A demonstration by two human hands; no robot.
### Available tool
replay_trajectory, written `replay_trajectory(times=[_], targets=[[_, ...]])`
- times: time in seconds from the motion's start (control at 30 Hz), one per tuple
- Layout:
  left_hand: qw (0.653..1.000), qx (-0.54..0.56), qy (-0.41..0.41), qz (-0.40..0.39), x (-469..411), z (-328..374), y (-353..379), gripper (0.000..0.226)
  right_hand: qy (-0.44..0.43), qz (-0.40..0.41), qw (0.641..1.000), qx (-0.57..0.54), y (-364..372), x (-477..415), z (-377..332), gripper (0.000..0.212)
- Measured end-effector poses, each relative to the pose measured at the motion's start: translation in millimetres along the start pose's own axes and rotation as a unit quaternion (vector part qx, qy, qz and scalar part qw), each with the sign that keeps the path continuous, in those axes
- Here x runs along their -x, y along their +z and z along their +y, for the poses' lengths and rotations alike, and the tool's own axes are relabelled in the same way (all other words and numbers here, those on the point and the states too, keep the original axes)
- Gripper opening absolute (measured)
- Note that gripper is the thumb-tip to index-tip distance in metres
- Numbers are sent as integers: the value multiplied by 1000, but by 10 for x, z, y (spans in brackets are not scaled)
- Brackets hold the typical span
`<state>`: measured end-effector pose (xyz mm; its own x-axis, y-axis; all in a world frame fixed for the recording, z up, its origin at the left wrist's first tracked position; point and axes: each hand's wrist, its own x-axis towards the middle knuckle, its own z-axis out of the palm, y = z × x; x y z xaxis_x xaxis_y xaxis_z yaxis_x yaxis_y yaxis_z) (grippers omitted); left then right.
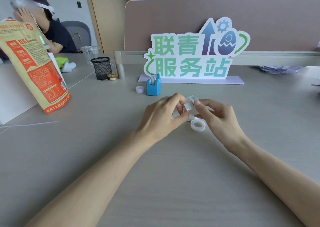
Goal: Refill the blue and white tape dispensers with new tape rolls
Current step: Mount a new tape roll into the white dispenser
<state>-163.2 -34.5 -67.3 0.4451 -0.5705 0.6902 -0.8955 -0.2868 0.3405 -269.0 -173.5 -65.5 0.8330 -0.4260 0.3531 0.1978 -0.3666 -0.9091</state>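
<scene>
Left hand (161,116), right hand (216,114) pinch white dispenser (189,104); mostly hidden.

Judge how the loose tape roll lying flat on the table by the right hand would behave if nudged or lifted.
The tape roll lies flat on the table, so a nudge would probably slide it, not roll it. It looks small and hollow, so likely light. Set on edge, it would probably roll away.

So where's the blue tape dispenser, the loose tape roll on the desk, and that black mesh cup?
blue tape dispenser (153,88): head view, front face of its body.
loose tape roll (198,125): head view, white rim.
black mesh cup (101,68): head view, mesh side wall.
</scene>
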Motion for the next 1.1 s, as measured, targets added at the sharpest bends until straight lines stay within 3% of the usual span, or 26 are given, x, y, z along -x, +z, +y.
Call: replay_trajectory(times=[0.2, 0.53, 0.87, 1.1], targets=[[997, -38, 30, 68, -32, 26, 15, 15, 0, 12, 996, -83, 43, 20, -41, 26], [990, -104, 65, 70, -49, 36, 13, 16, 16, 56, 992, -111, 89, 2, -16, 21], [987, -136, 63, 64, -63, -7, 24, 13, -23, 47, 997, -53, 103, 31, -44, 20], [991, -106, 54, 61, -56, 2, 47, 23, -49, 30, 998, -11, 157, 65, -40, 22]])
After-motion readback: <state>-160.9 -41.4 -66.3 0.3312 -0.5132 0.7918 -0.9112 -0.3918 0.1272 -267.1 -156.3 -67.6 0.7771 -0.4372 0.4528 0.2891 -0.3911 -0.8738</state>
